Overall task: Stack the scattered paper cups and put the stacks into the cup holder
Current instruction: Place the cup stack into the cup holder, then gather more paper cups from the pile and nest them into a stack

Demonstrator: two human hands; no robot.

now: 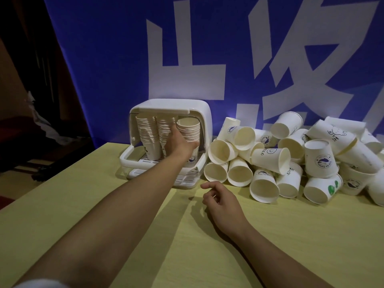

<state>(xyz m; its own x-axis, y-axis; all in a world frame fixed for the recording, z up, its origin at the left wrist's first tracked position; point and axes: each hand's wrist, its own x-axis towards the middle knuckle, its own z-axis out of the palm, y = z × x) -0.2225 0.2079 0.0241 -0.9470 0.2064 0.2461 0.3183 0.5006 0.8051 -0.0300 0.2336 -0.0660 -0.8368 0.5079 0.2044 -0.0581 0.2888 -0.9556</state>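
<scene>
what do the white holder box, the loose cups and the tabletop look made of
White rounded cup holder box: looks like glossy moulded plastic, with smooth curved corners and a soft sheen. Loose white printed cups: matte paper, with thin rolled rims and printed logos. Pale yellow-green tabletop: probably laminate with faint wood-grain streaks; solid wood cannot be ruled out.

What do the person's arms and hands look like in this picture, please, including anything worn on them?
Both forearms are bare from wrist to near the elbow. The left hand and right hand show no gloves, rings, watch or bracelet. A strip of white sleeve shows at the bottom edge on the left arm. No sleeve shows on the right arm.
</scene>
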